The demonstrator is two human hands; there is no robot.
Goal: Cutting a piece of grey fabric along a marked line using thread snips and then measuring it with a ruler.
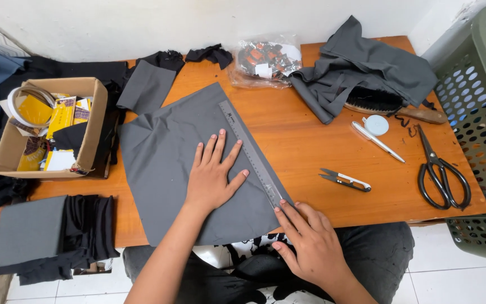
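Pressing down flat, the left hand (212, 177) has its fingers (219, 147) spread wide on the grey fabric panel (164, 163), holding nothing, just pinning the cloth to the wooden table (310, 146); the right hand (310, 242) is open too, fingertips (279, 209) resting on the near end of the clear ruler (251, 152), not gripping anything; the ruler lies along the panel's right edge, running from the far corner toward the person, so this looks to me like the lining-up stage before marking or cutting; I'd say whatever comes next needs the ruler kept dead still against that edge and the cloth kept smooth, since there's a small pucker near the panel's upper left; the panel's near edge hangs slightly past the table front, over the lap; room-wise, the bare wood right of the ruler is the open lane, with thread snips (345, 180) close by, a white pen (378, 142) and round chalk (376, 125) further out, and big black scissors (442, 174) near the right edge; left is tighter, with a cardboard box (94, 121) of bits and a stack of folded dark fabric (52, 233) at the corner; the back holds a crumpled grey cloth pile (367, 70) and a plastic bag (265, 59); a green basket (479, 112) stands off the right side.
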